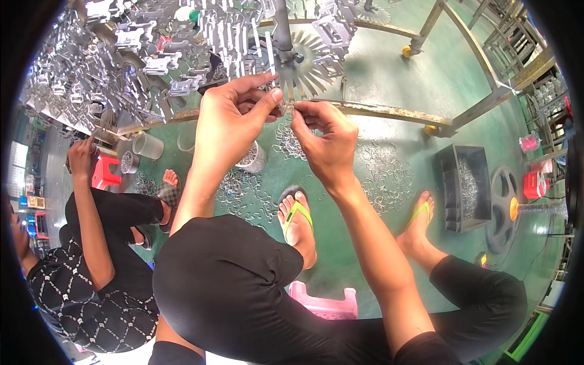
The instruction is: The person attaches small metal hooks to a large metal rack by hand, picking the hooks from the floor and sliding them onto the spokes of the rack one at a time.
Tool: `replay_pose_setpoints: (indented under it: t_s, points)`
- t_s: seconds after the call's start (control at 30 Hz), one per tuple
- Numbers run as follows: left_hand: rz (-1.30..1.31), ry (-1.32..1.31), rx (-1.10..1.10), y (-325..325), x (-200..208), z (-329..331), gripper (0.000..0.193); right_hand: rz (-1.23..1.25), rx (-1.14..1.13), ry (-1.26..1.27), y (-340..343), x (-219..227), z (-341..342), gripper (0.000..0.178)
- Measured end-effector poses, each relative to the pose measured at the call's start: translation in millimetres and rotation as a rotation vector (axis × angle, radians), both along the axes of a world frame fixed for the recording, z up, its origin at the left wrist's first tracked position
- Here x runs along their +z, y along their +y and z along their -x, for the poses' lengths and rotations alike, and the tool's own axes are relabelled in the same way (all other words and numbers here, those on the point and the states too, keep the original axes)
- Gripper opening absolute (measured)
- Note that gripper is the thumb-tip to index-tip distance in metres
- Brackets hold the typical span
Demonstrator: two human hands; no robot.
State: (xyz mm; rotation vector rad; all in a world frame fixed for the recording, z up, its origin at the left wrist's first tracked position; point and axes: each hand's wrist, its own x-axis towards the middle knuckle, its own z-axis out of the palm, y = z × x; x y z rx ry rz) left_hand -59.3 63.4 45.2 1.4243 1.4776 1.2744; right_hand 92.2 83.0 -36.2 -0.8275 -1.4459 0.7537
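Observation:
In front of the hanging rack, both hands meet at chest height with their fingertips nearly touching. My left hand (230, 118) is closed, thumb against fingers, around a small shiny piece whose kind I cannot make out. Just to its right, my right hand (328, 137) pinches at the same spot with thumb and forefinger; the fingers mostly hide what is between them. Above them hang thin pale metal strips (270, 52) and a round fan of flat metal blades (307, 64) around a post (282, 27).
Many silvery metal clips (131, 39) crowd the upper left. Wire hooks (386, 176) lie scattered on the green floor. A grey crate (447, 188) of metal pieces stands right, below a wheeled frame (389, 113). A co-worker (91, 292) sits at left; a pink stool (322, 301) is below me.

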Motion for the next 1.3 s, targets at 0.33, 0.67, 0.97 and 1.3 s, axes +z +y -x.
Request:
replay_pose_setpoints:
  t_s: [0.33, 0.67, 0.97, 1.3]
  points:
    - [-0.063, 0.07, 0.066, -15, -16, -2, 0.026, -0.065, 0.042, -0.132, 4, 10, -5, 0.013]
    - [-0.15, 0.276, 0.107, -21, -59, -10, 0.018, -0.031, 0.048, -0.237, -1, 21, -15, 0.015]
    - [-0.235, 0.27, 0.08, -18, -61, -14, 0.011, 0.147, 0.096, -0.565, 2, 77, -11, 0.024]
    - [0.137, -0.274, 0.11, 1, -73, 2, 0.027, 0.177, 0.057, -0.715, 41, 81, 3, 0.021]
